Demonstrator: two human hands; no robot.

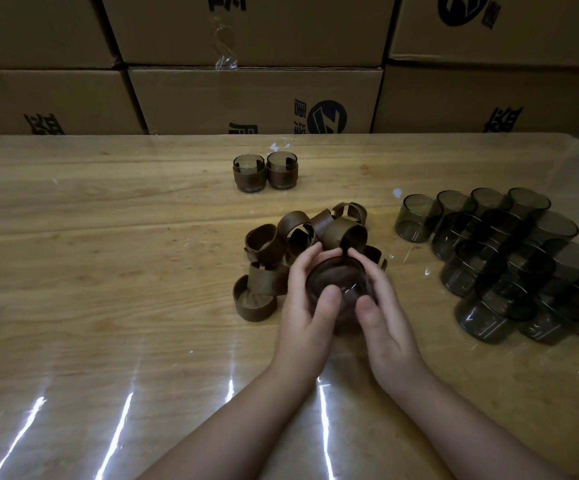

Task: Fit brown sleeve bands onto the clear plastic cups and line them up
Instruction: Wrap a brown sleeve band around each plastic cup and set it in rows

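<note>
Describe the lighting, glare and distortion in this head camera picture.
Head view: dim overall, so the bare cups at right read as dark masses; bright white streaks of glare cross the glossy table near the bottom edge; wide-angle bending curves the table's far edge and tilts the cardboard boxes; the cup held between left hand and right hand looks slightly soft.

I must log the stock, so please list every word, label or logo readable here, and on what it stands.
Brown cardboard boxes: black characters, cut off and upside down, not readable.
Same boxes: round dark logo, no legible letters.
Clear plastic cups, brown sleeve bands: no text visible.
</note>
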